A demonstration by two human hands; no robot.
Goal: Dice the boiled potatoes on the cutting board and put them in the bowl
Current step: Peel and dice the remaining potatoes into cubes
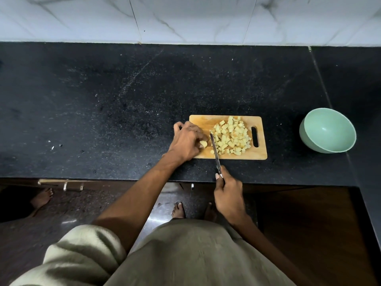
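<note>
A wooden cutting board (258, 154) lies on the black counter, with a pile of diced potato (232, 137) spread over its middle and right. My left hand (186, 141) sits at the board's left end, its fingers curled over a small uncut potato piece (203, 143). My right hand (228, 195) grips the handle of a knife (214, 149) near the counter's front edge. The blade points away from me, lying between the potato piece and the diced pile. A pale green bowl (327, 130) stands to the right of the board, empty.
The black stone counter (123, 112) stretches wide to the left, with a few crumbs on it. A white marble-tiled wall (185, 17) backs it. Another person's bare foot (42, 198) shows on the floor at the lower left.
</note>
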